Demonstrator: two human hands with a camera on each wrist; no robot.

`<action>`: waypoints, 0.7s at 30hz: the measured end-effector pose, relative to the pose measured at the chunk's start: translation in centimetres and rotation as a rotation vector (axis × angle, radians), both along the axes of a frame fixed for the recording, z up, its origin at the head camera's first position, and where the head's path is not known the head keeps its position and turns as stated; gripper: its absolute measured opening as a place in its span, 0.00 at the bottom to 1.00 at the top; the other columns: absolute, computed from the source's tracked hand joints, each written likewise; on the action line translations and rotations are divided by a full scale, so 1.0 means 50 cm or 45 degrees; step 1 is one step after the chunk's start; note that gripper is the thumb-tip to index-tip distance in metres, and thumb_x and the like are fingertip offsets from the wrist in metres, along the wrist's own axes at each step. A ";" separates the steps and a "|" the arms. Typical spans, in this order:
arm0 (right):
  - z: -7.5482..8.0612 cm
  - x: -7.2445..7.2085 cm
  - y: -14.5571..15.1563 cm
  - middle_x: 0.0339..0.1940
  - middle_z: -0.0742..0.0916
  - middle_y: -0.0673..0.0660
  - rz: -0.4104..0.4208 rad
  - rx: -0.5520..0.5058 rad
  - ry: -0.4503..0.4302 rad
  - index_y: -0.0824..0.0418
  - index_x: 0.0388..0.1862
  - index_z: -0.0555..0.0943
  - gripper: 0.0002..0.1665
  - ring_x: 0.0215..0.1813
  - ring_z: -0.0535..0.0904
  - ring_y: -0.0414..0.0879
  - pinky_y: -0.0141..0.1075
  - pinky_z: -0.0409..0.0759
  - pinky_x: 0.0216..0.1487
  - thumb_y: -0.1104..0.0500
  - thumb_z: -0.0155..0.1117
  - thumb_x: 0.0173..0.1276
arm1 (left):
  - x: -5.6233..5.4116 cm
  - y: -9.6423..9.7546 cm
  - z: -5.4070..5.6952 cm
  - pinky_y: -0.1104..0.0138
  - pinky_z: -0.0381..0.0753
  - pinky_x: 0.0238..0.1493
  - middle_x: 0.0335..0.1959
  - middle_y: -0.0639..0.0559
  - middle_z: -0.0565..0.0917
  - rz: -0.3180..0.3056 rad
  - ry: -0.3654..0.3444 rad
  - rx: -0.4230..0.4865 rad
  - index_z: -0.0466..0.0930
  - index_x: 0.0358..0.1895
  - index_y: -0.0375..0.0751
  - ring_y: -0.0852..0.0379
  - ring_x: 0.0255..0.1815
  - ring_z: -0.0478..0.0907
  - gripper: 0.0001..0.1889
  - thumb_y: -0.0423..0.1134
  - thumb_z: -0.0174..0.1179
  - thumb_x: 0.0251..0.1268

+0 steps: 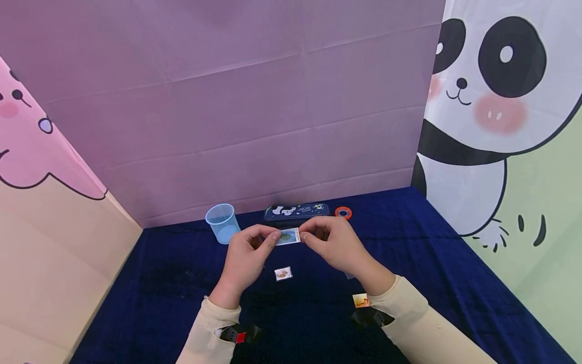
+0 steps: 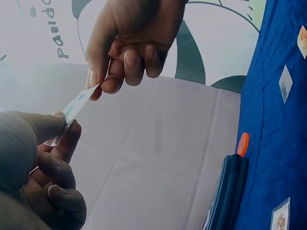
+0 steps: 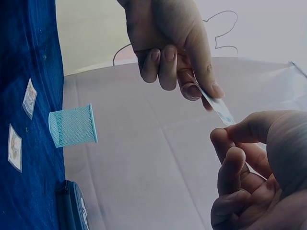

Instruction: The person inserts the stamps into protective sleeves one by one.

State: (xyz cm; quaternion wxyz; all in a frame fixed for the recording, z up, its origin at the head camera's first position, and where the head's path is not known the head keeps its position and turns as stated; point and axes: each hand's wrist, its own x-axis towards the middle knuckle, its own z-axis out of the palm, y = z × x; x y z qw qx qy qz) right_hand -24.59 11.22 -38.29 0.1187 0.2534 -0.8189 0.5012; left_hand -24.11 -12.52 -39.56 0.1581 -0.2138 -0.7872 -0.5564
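Observation:
A small picture card [image 1: 289, 236] with a blue image and pale border is held up above the cloth between both hands. My left hand [image 1: 245, 260] pinches its left end between thumb and forefinger. At the other end, the thumb and forefinger of my right hand [image 1: 334, 245] grip the edge. The left wrist view shows the thin card [image 2: 74, 108] tilted and edge-on, spanning the two pairs of fingertips. In the right wrist view, part of the card [image 3: 221, 111] is hidden by fingers. Below the hands, another small card [image 1: 283, 273] lies flat.
A dark blue cloth [image 1: 291, 323] covers the table. Toward the back stand a light blue mesh cup [image 1: 223, 222], a navy panda pencil case [image 1: 296, 211] and an orange tape roll [image 1: 343, 212]. A yellow-orange card [image 1: 361, 301] lies by the right sleeve.

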 end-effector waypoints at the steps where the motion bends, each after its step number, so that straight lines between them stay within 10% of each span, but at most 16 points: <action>1: -0.001 0.000 0.000 0.27 0.83 0.47 0.002 -0.001 0.003 0.54 0.44 0.90 0.05 0.26 0.75 0.45 0.35 0.72 0.26 0.62 0.71 0.73 | 0.000 0.001 0.000 0.68 0.67 0.20 0.26 0.51 0.78 0.000 0.000 -0.001 0.91 0.44 0.45 0.55 0.19 0.68 0.07 0.43 0.66 0.75; 21: -0.005 0.001 -0.001 0.31 0.84 0.47 0.051 0.023 -0.035 0.53 0.45 0.90 0.06 0.26 0.73 0.45 0.35 0.71 0.27 0.60 0.69 0.75 | 0.006 0.008 0.001 0.68 0.64 0.21 0.25 0.54 0.77 -0.002 0.018 -0.041 0.91 0.43 0.49 0.57 0.19 0.66 0.06 0.42 0.66 0.75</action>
